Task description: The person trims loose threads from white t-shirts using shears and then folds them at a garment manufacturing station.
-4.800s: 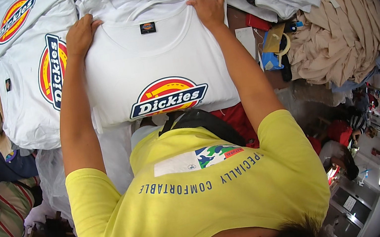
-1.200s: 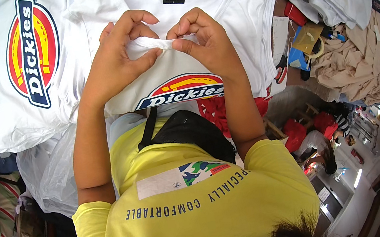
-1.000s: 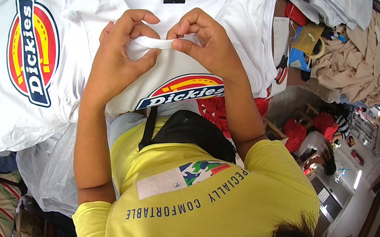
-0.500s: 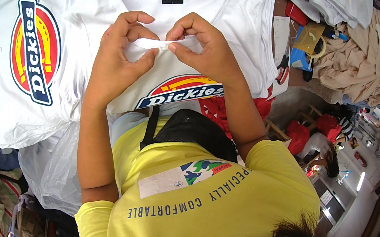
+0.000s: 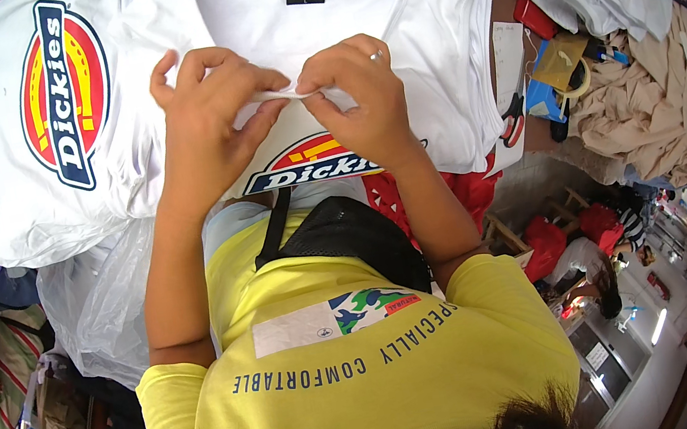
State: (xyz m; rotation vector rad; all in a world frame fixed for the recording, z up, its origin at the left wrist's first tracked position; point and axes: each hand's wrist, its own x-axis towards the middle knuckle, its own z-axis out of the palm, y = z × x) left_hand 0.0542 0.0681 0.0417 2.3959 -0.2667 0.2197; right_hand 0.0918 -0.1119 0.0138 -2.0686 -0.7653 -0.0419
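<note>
A white shirt (image 5: 237, 14) with a dark neck label and a large red, yellow and navy print lies spread before me. Its front neckline edge is lifted in a thin fold between my two hands. My left hand (image 5: 209, 114) pinches the fold between thumb and index finger, its little finger raised. From the other side my right hand (image 5: 356, 99), with a ring on one finger, pinches the same edge; the fingertips of both hands nearly meet. Part of the print is cut off from view where the cloth drops at the near edge.
Another printed white shirt (image 5: 0, 172) lies at the left, above a clear plastic bag (image 5: 102, 291). To the right are red-handled scissors (image 5: 513, 121), a roll of tape (image 5: 577, 80), a red case (image 5: 534, 17) and crumpled beige cloth (image 5: 643, 105). Another person (image 5: 584, 269) is at lower right.
Both hands have shifted slightly nearer to me and turned. The neckline edge, earlier a wider curved band, is now a thin fold. My right fingers have curled over more.
</note>
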